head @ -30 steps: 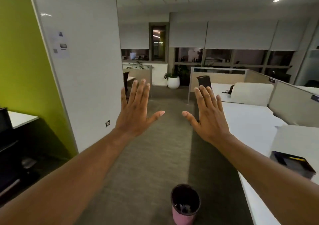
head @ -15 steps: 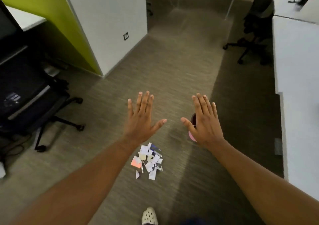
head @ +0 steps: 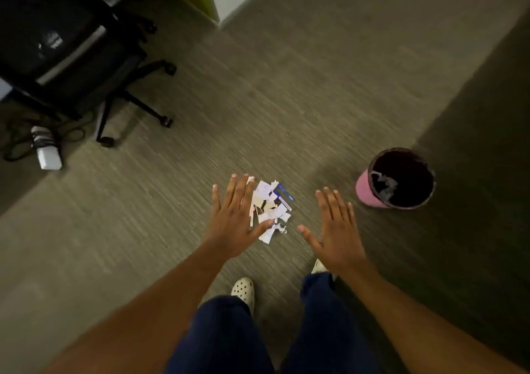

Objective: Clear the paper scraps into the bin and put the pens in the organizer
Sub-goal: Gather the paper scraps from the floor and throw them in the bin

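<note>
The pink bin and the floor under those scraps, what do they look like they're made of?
The pink bin looks like smooth, matte plastic, judging by its even colour; a dark liner, probably a thin plastic bag, wrinkles over its rim. The floor looks like low-pile grey-brown carpet with fine woven streaks and no shine. The paper scraps are thin white sheet with torn, curled edges.

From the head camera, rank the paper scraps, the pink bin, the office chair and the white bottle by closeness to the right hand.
From the right hand:
1. Paper scraps, just to its left, on the carpet.
2. Pink bin, to its right and slightly ahead.
3. Office chair, far ahead on the left.
4. White bottle, at the left edge, beside the chair.
</note>
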